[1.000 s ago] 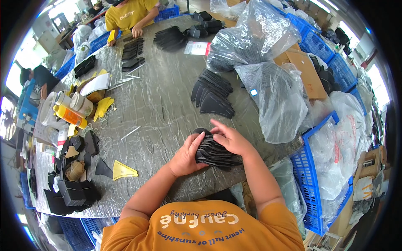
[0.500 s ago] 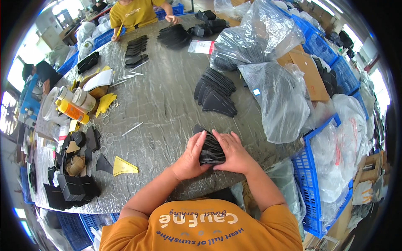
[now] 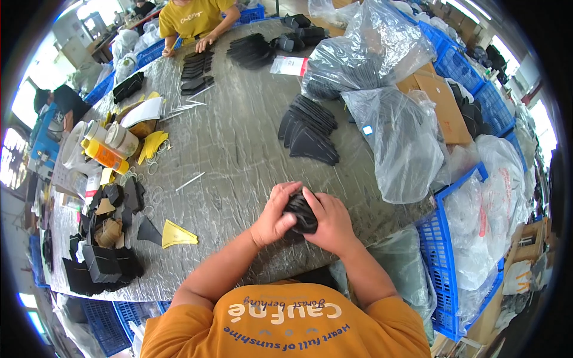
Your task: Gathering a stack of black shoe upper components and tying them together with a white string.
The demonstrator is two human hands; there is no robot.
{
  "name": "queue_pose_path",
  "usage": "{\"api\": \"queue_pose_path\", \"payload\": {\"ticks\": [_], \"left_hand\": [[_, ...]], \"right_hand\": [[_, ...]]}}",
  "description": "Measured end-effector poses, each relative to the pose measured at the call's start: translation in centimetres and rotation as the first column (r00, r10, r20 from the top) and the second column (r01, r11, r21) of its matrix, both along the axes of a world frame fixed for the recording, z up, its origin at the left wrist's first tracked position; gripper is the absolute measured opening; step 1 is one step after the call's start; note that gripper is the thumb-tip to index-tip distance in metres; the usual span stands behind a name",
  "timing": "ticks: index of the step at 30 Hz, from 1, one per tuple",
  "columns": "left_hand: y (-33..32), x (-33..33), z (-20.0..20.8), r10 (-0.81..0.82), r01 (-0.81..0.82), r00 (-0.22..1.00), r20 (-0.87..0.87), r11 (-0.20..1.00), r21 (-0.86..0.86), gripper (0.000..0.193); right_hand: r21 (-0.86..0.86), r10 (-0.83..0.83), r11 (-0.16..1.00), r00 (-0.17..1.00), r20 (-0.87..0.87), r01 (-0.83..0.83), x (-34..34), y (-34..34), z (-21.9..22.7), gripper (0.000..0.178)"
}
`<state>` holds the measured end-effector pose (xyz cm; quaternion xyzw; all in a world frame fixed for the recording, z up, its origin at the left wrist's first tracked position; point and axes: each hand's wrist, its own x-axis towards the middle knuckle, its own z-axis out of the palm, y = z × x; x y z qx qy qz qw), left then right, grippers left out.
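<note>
Between my two hands, near the front edge of the table, is a bundle of black cut pieces (image 3: pixel 303 216). My left hand (image 3: pixel 276 215) wraps its left side, thumb across the near part and fingers over the far end. Against the right side presses my right hand (image 3: pixel 329 221), its thumb on top. Much of the bundle is hidden by my fingers. Beyond my hands lies a fanned pile of dark fabric-like pieces (image 3: pixel 307 131). To the left, a yellow pattern piece (image 3: pixel 179 234) rests beside a single dark piece (image 3: pixel 149 231).
Clear plastic bags (image 3: pixel 394 143) and a blue crate (image 3: pixel 439 262) stand at the right. Bottles and jars (image 3: pixel 106 154) and stacks of black pieces (image 3: pixel 102 262) occupy the left side. Across the table (image 3: pixel 227 179), a person in yellow touches small dark stacks (image 3: pixel 196 71).
My left fingers have shifted over the far end of the bundle, and the bundle has turned between my hands. The person across has moved a hand onto the dark stacks.
</note>
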<state>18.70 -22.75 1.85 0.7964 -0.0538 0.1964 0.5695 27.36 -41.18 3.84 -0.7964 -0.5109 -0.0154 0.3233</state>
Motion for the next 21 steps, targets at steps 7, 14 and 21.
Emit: {"api": "queue_pose_path", "payload": {"ticks": [7,14,21], "left_hand": [[1.0,-0.9,-1.4,-0.048,0.038,0.995,-0.083,0.992,-0.119,0.082],[-1.3,0.2,-1.3,-0.162,0.157,0.987,0.019,0.976,0.148,0.1],[-0.1,-0.9,-1.9,-0.206,0.203,0.973,-0.105,0.978,-0.037,0.089]], "right_hand": [[-0.143,-0.047,0.988,0.996,0.078,0.058,-0.2,-0.5,1.8,0.112],[-0.116,0.029,0.993,1.0,0.008,-0.028,-0.3,-0.7,0.0,0.117],[-0.108,-0.027,0.994,0.999,-0.045,0.022,-0.2,-1.0,1.3,0.119]]}}
